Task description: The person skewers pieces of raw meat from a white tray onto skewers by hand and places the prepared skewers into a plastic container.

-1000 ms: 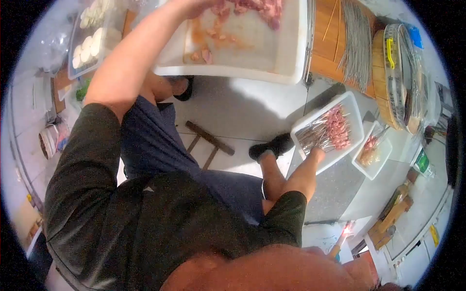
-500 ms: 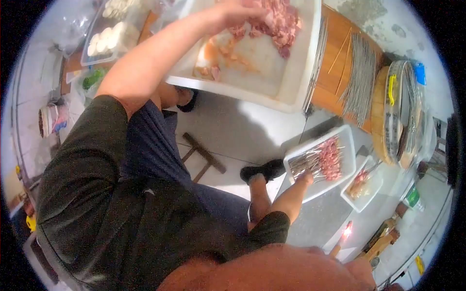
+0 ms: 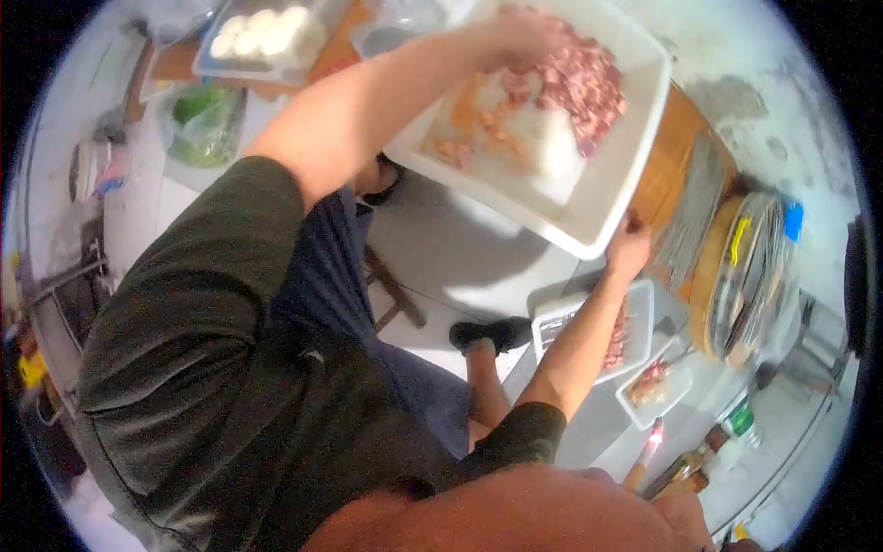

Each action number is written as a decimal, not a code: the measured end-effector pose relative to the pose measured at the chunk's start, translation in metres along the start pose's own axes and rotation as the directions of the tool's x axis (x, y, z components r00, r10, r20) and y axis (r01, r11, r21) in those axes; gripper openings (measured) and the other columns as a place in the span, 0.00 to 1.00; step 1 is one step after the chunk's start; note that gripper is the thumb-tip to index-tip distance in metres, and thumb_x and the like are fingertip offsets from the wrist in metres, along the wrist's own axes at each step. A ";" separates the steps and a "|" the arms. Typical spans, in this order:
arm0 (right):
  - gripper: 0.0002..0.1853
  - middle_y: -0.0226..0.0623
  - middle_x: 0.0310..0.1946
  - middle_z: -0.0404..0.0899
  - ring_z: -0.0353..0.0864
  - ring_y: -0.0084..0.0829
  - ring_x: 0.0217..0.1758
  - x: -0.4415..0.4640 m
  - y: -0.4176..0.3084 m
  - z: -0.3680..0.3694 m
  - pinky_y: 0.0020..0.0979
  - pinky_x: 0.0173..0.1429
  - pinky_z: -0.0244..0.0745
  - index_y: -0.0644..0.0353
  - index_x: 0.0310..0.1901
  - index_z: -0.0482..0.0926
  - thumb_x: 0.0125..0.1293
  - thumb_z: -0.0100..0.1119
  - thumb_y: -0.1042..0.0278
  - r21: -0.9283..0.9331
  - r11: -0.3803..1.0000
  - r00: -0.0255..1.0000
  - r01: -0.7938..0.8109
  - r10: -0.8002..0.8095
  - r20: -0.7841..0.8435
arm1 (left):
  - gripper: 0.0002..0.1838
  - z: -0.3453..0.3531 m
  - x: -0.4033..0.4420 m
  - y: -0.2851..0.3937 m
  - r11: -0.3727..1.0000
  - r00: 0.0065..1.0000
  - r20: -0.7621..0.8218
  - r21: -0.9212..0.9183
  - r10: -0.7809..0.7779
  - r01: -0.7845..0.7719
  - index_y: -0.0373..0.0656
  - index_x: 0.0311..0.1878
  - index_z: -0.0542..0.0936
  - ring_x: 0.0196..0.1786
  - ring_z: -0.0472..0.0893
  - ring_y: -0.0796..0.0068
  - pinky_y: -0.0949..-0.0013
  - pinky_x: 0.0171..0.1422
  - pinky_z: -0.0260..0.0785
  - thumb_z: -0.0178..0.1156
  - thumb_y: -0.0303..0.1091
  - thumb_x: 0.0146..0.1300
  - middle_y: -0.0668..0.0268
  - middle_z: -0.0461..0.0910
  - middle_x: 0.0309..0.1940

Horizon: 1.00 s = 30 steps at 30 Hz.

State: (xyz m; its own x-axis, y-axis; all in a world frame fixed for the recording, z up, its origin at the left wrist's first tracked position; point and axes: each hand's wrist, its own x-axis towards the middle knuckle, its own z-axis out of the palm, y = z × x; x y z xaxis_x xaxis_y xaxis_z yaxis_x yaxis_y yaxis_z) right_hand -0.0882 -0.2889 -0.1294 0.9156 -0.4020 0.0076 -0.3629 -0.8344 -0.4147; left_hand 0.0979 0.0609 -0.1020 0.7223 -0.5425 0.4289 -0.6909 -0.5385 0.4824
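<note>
My left hand (image 3: pixel 524 39) reaches into a large white tub (image 3: pixel 575 237), its fingers curled in on the cut raw meat (image 3: pixel 584 87) heaped at the far side. Blur hides the exact fingertips. At the tub's near right corner, my right hand (image 3: pixel 629 248) is beside the wooden board, fingers bent together. Whatever it holds there, if anything, cannot be made out. Below my right forearm stands a smaller white tray (image 3: pixel 641 299) with meat skewers (image 3: pixel 618 336), partly covered by the arm.
Bare metal skewers (image 3: pixel 688 216) lie on the wooden board (image 3: pixel 664 161), beside a round wooden container (image 3: pixel 708 317). A small white tray (image 3: pixel 658 391) holds meat scraps. Upper left are a box of white round items (image 3: pixel 262 37) and bagged greens (image 3: pixel 207 129). A lit cigarette (image 3: pixel 655 432) glows near the bottom.
My right hand has left the skewers in the smaller tray and moved up to the tub's corner. My left hand stays at the meat. The view has shifted, with the tub now lower and farther right.
</note>
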 end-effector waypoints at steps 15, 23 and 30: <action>0.15 0.44 0.32 0.83 0.82 0.37 0.32 0.052 -0.001 0.022 0.35 0.36 0.76 0.69 0.37 0.79 0.60 0.59 0.62 0.182 0.982 0.975 0.054 -0.091 0.203 | 0.13 0.004 0.016 -0.019 0.874 0.969 0.013 0.435 -0.245 0.216 0.40 0.42 0.83 0.43 0.83 0.56 0.54 0.45 0.75 0.53 0.29 0.55 0.54 0.83 0.39; 0.07 0.27 0.20 0.67 0.64 0.18 0.19 0.016 -0.040 -0.037 0.21 0.19 0.54 0.57 0.30 0.71 0.67 0.51 0.68 0.757 0.506 0.901 -0.414 0.113 0.418 | 0.12 -0.009 0.048 -0.056 0.949 0.901 0.327 0.230 -0.284 0.216 0.41 0.38 0.85 0.42 0.83 0.55 0.53 0.46 0.75 0.57 0.28 0.52 0.54 0.84 0.39; 0.06 0.25 0.21 0.63 0.55 0.19 0.17 -0.069 -0.063 -0.099 0.22 0.20 0.51 0.57 0.36 0.71 0.71 0.50 0.66 0.870 0.245 0.900 -0.428 0.206 0.385 | 0.12 0.009 -0.032 0.030 0.757 0.924 -0.023 0.566 -0.381 0.326 0.47 0.43 0.86 0.46 0.83 0.60 0.52 0.47 0.74 0.59 0.34 0.57 0.61 0.84 0.42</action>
State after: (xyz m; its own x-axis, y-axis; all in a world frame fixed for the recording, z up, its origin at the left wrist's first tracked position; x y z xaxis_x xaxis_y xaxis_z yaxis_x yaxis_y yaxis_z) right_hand -0.1455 -0.2459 -0.0132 0.8154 -0.3887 -0.4290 -0.3308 0.2953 -0.8963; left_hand 0.0536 0.0565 -0.1081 0.9317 -0.2816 0.2297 -0.3050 -0.9496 0.0730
